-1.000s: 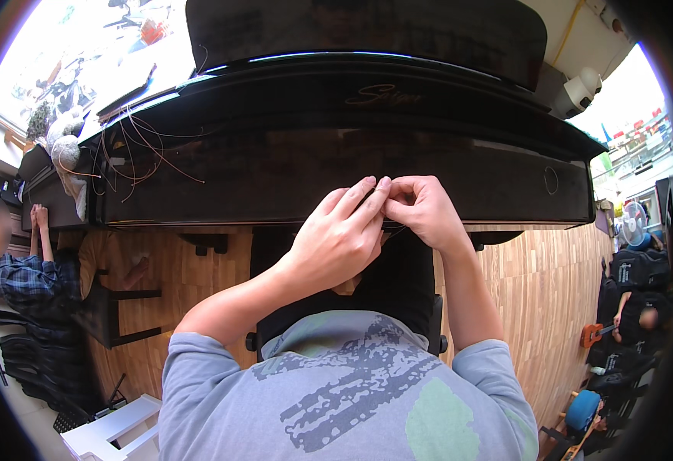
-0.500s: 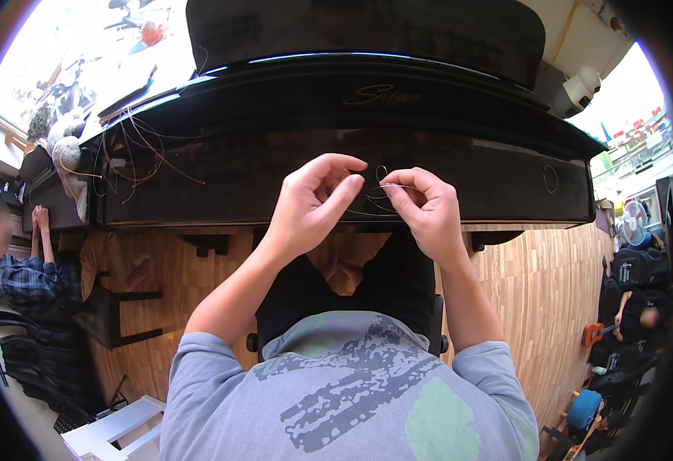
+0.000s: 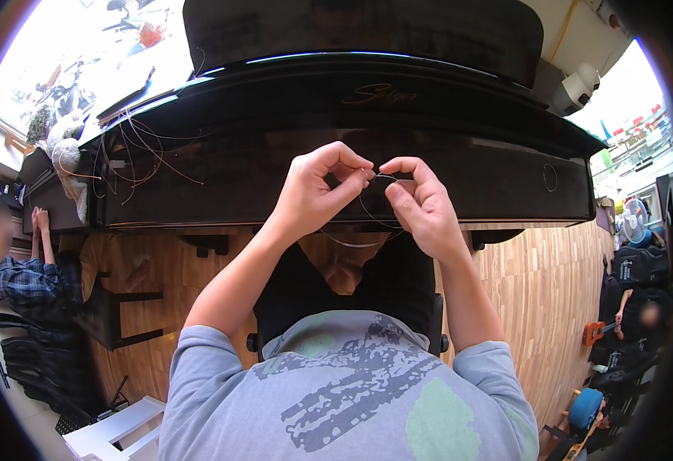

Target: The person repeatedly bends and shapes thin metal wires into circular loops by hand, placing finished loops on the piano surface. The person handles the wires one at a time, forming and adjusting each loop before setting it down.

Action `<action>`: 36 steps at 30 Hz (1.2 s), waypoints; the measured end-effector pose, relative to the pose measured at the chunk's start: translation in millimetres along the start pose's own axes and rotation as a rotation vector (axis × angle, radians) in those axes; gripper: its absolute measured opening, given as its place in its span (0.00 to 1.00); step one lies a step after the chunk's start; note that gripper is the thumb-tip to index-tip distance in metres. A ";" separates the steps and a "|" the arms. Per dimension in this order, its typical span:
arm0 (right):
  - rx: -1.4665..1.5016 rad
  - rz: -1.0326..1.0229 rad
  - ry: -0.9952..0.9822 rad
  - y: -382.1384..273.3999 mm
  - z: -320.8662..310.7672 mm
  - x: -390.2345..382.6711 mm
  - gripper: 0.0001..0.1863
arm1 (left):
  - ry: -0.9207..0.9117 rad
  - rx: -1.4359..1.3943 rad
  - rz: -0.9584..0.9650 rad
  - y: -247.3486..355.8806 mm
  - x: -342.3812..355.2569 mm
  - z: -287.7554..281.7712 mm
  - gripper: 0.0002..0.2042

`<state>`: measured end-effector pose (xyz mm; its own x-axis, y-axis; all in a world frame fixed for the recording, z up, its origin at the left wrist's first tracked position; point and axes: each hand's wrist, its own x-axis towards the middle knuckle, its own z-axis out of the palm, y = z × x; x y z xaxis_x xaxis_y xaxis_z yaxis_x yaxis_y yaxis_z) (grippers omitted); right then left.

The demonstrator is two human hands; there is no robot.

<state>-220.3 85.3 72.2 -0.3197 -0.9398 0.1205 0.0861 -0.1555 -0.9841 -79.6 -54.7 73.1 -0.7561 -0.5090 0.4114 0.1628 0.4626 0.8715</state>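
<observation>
A thin, shiny wire string (image 3: 362, 201) curves down in a loop between my hands, over the front edge of a closed black piano lid (image 3: 275, 188). My left hand (image 3: 317, 184) pinches the string between thumb and fingertips. Close beside it, my right hand (image 3: 426, 203) has its thumb and index finger apart, with a short bit of the string running across the gap. Its other fingers are partly hidden by the thumb and palm.
Several loose copper-coloured strings (image 3: 140, 150) spread over the lid's left end. A small coiled string (image 3: 550, 177) lies at its right. On the left sits a person in a checked shirt (image 3: 33, 288); another person (image 3: 640, 307) is at the far right, by a small orange guitar (image 3: 594, 333).
My right thumb and index finger have parted from the string they pinched. My left fingertips have closed on it, moving slightly right. The string's loop now hangs lower.
</observation>
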 end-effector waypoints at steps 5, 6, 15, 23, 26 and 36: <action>0.184 0.058 -0.003 3.3 0.1 1.3 0.07 | 0.249 0.281 0.317 -10.7 -1.5 7.2 0.05; 0.125 0.055 0.016 3.4 -0.4 1.8 0.07 | 0.252 0.367 0.414 -13.3 -1.0 5.7 0.05; 0.009 0.064 0.044 1.7 -2.7 1.6 0.06 | 0.331 0.559 0.696 -18.6 -1.7 3.9 0.11; 0.007 0.058 0.020 -0.6 -1.9 -1.7 0.05 | 0.276 0.555 0.658 -17.2 -2.2 0.4 0.10; -0.028 0.032 0.016 -0.3 -1.4 -2.0 0.05 | 0.335 0.528 0.667 -21.3 1.5 4.7 0.09; -0.004 0.037 0.008 1.6 -7.4 -2.3 0.05 | 0.296 0.330 0.522 -24.4 -0.2 3.0 0.08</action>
<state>-226.5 89.4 69.4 -0.3234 -0.9427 0.0827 0.0942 -0.1190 -0.9884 -85.4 -63.8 51.0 -0.4178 -0.3143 0.8524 0.2220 0.8745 0.4312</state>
